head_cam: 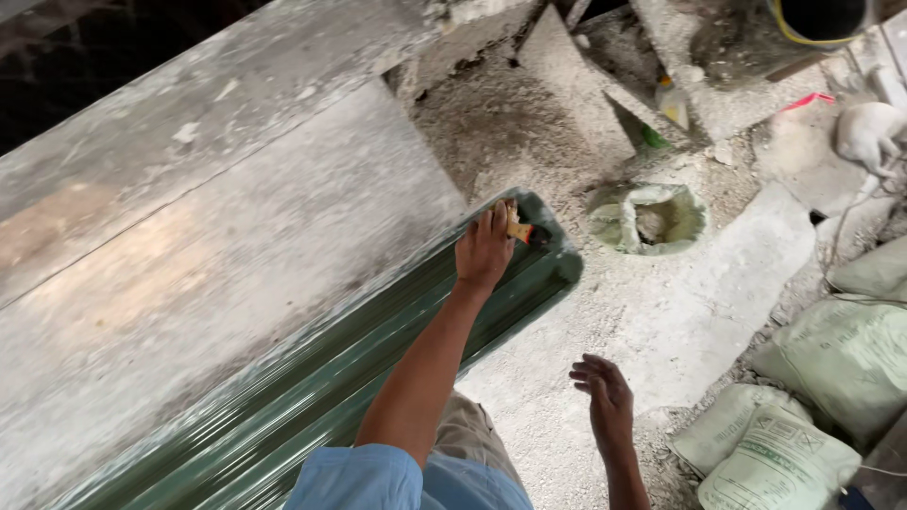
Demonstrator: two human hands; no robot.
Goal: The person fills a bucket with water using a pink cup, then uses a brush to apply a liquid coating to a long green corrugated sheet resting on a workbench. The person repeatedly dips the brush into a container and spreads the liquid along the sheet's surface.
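One brush on a green sheet

One paintbrush point(521, 229) with a yellow handle lies against the far end of the green corrugated sheet point(378, 378). The left hand point(484, 250) has its grip closed around it. The right hand point(607, 397) hangs open above the dusty floor point(661, 321), near pale sacks point(803, 425).

The left hand point(484, 250) covers most of the brush point(522, 232); only its orange stub and dark tip show. The green beam point(312, 387) is streaked with blur and runs off the near edge. Far right, a bucket point(820, 19) and a white animal point(871, 132) are cut off by the picture's edges.
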